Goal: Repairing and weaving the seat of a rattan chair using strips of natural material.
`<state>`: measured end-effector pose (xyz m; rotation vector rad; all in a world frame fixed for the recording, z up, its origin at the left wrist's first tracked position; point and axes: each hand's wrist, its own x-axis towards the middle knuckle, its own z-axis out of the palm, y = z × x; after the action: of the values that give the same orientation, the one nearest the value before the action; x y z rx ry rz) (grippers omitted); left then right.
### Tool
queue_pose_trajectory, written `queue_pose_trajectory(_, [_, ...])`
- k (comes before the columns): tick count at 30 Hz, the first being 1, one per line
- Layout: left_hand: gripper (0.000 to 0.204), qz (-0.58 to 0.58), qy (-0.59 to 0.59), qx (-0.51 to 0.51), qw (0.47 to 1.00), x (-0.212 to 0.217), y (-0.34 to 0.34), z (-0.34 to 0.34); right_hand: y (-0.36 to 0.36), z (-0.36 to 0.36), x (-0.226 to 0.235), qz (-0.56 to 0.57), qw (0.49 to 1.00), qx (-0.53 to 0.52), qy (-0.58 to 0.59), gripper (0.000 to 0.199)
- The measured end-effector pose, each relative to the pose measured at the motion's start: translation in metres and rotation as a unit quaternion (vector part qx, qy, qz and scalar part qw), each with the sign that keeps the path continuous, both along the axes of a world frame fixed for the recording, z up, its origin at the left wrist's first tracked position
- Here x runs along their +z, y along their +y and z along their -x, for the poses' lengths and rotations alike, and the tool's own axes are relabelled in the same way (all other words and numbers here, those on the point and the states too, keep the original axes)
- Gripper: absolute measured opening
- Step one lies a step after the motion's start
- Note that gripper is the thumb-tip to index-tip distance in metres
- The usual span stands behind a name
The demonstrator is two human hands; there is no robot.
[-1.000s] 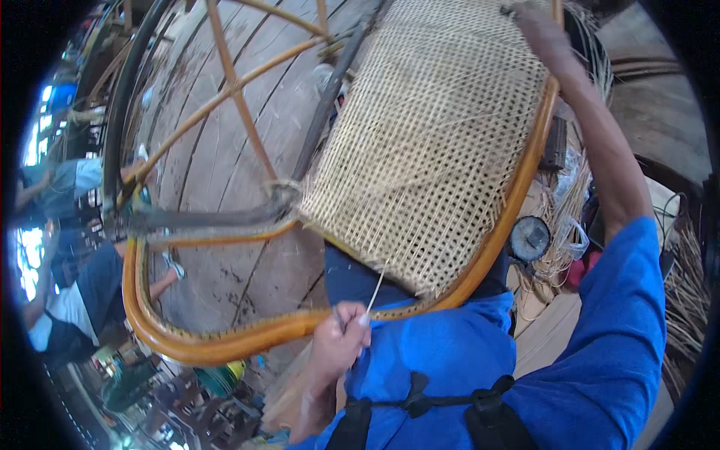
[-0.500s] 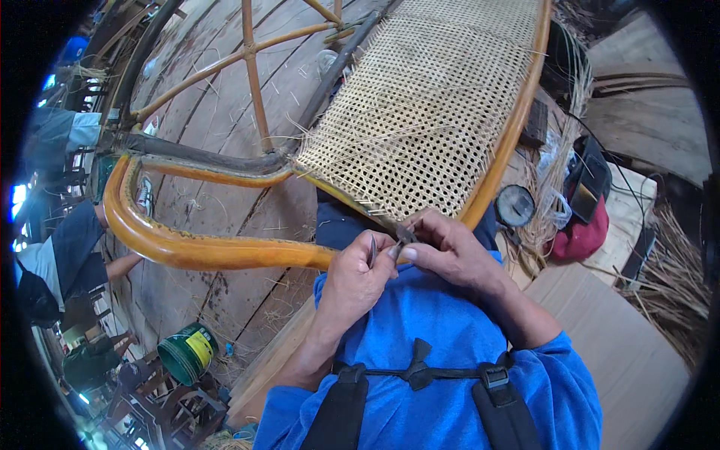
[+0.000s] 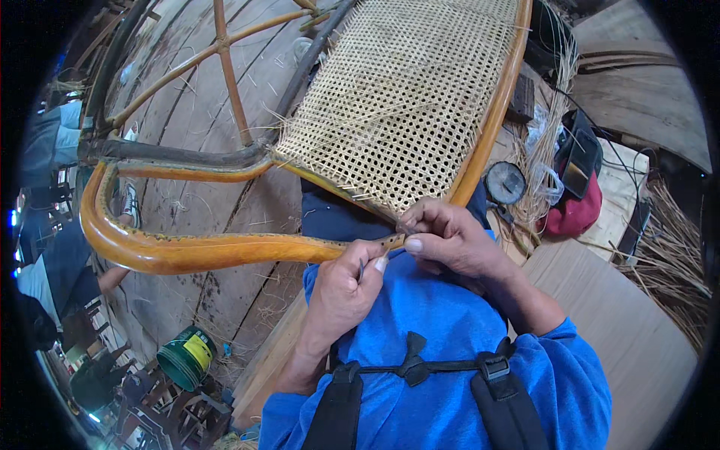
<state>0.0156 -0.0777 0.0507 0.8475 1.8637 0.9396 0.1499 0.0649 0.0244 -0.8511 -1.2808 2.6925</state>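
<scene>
Weathered plank floor (image 3: 187, 202) across the left half of the frame, strewn with cane scraps. Over it, tilted from lower left to upper right, rattan chair frame (image 3: 180, 251) with woven cane panel (image 3: 405, 105) filling the upper centre. Loose cane bundles (image 3: 675, 262) at right edge, red bag (image 3: 574, 214) beside them. Green bucket (image 3: 184, 358) at lower left. Just below centre, left hand (image 3: 341, 289) clenched around a thin tool, its tip at the frame rail; right hand (image 3: 450, 236) pinching a cane strand at the panel's lower edge, touching the rail.
</scene>
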Motion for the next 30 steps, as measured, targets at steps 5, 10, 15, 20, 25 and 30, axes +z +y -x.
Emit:
queue_pose_trajectory(5, [0.009,0.027,-0.011,-0.01,1.0,0.003,-0.008,0.001,0.029,-0.012,0.001,-0.076,0.992,-0.092,-0.052,0.024])
queue_pose_trajectory(10, [0.01,0.039,-0.028,0.066,0.997,-0.012,-0.006,0.005,0.033,-0.024,-0.003,-0.144,0.986,-0.052,-0.059,0.033])
queue_pose_trajectory(15, [0.01,-0.04,-0.002,0.051,0.998,-0.02,0.01,0.0,-0.008,0.01,-0.013,-0.149,0.985,0.041,0.078,0.033])
queue_pose_trajectory(20, [0.01,0.015,-0.012,-0.001,1.0,-0.013,0.006,0.009,0.011,-0.002,-0.004,-0.077,0.997,0.02,-0.009,0.026])
queue_pose_trajectory(25, [0.009,0.051,-0.036,-0.045,0.997,-0.01,0.002,0.003,0.026,-0.044,-0.017,-0.06,0.986,-0.137,-0.078,0.022])
queue_pose_trajectory(30, [0.011,0.026,-0.007,-0.215,0.976,-0.01,0.013,0.004,0.012,-0.091,-0.046,-0.057,0.956,-0.262,-0.123,0.018])
